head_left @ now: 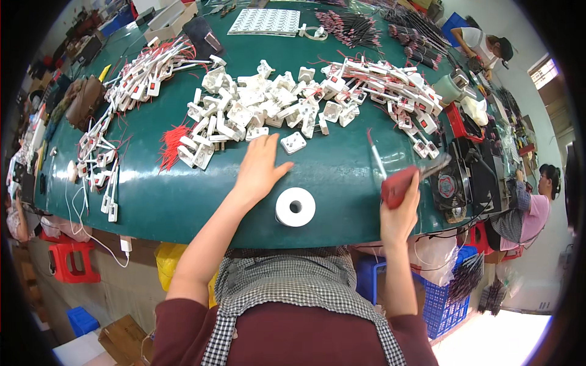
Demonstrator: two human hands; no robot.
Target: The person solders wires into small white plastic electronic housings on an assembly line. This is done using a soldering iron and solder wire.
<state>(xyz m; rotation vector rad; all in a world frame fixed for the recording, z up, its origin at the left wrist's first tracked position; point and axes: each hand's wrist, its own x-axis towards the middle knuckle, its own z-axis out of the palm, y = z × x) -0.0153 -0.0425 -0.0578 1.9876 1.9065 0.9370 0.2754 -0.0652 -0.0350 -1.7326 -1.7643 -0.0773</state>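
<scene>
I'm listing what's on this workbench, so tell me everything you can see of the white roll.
The white roll is a thick ring with a smooth-looking face and a round central hole, darker inside. It could be tape or paper; I can't tell. It stands on end, hole facing up, on the green tabletop, near the person's edge. Only the tabletop appears to touch it; the left hand is apart from it, farther in and to its left.
</scene>
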